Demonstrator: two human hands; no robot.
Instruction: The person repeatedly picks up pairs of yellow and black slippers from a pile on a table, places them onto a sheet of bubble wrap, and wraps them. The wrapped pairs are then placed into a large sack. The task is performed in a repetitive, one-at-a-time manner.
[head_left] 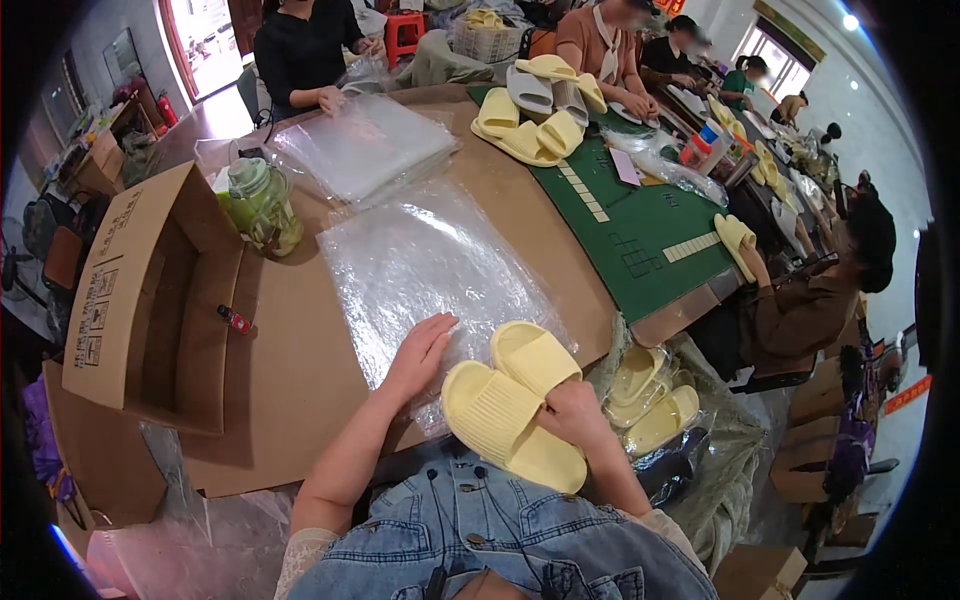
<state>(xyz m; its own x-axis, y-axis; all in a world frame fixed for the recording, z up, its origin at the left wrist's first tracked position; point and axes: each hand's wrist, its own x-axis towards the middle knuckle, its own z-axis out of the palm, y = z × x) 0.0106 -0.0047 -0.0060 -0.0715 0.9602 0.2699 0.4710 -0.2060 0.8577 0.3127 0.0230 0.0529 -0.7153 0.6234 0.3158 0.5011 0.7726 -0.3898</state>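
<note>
A pair of pale yellow slippers is in my right hand, whose fingers close round them between the two straps. They are over the table's near edge, close to my body. My left hand lies with fingers stretched out on a stack of clear plastic bags, to the left of the slippers. It holds nothing. Further off, another pile of clear bags rests on the brown cardboard table top.
On the left stand an open cardboard box and a lidded jar. A small red item lies near the box. Slippers are heaped on a green board; more yellow slippers lie in a sack at right. Several people work around the tables.
</note>
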